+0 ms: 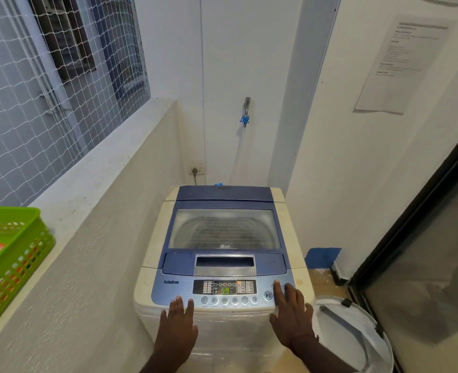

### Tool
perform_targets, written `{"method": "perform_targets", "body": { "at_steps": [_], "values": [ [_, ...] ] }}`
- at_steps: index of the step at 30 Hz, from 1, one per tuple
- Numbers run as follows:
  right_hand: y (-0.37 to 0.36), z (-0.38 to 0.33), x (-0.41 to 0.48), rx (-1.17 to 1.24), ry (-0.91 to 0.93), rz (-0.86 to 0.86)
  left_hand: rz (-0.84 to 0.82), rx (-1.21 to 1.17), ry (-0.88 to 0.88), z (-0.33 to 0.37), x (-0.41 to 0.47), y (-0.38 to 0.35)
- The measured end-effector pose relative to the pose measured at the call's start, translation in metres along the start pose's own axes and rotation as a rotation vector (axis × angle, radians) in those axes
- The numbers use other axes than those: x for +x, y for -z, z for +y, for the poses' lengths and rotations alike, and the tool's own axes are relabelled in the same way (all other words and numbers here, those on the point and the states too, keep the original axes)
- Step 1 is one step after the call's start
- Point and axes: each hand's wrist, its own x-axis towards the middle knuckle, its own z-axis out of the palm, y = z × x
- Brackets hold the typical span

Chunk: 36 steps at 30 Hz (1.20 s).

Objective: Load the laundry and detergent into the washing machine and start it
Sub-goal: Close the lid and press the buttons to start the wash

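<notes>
The right hand point(292, 316) is reaching onto the control panel point(223, 290) at the front edge of the washing machine point(222, 254). Its fingers point(277, 288) are spreading apart and holding nothing. One fingertip is pressing on the right end of the panel, just past the round start button point(268, 295). The left hand point(178, 323) is lying flat on the front edge of the machine, near the left end of the panel. Its fingers are apart too, and they are gripping nothing.

Between the two hands, a row of small round buttons point(229, 300) is sitting along the panel. Above them, a little screen point(225, 290) is glowing with green numbers.

The blue lid point(223, 227) is lying shut on top of the machine. Through its clear window the drum is showing, but I cannot tell what is inside.

Behind the machine, a plug is sitting in a wall socket point(196, 170), and a thin hose point(238, 154) is hanging down from a tap point(246, 109) with a blue part.

On the ledge point(96, 184) to the left, a green basket point(10, 262) is sitting at the near end. On the floor to the right, a white bucket point(357, 335) is standing just beside the machine. A paper sheet point(402, 63) is sticking on the right wall.
</notes>
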Motion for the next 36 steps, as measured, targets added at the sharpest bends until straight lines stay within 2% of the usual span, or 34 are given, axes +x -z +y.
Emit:
{"method": "perform_targets", "body": {
  "at_steps": [1,3,6,12,18,22,25,36],
  "values": [
    [0.0,-0.001,0.001,-0.003,-0.003,-0.005,0.013,-0.006,0.001,-0.001,0.002,-0.001],
    [-0.001,-0.001,0.001,0.004,-0.007,-0.005,-0.064,0.004,-0.002,-0.003,0.003,-0.001],
    [-0.003,0.0,-0.001,0.005,0.003,-0.003,0.056,-0.057,0.0,-0.005,0.011,-0.013],
    [-0.005,0.0,-0.007,0.007,0.007,0.0,0.017,-0.136,-0.066,-0.009,0.004,-0.018],
    [-0.004,0.001,-0.003,-0.027,0.029,-0.021,0.11,-0.223,-0.021,-0.022,0.018,-0.018],
    [-0.005,0.001,0.002,-0.044,0.032,-0.016,0.126,-0.2,0.036,-0.029,0.031,-0.014],
    [-0.002,0.0,0.005,-0.033,0.051,0.01,0.17,-0.215,0.003,-0.028,0.033,-0.006],
    [0.001,0.002,0.012,-0.011,0.095,0.054,0.151,-0.172,-0.036,-0.025,0.041,0.003]
  ]
}}
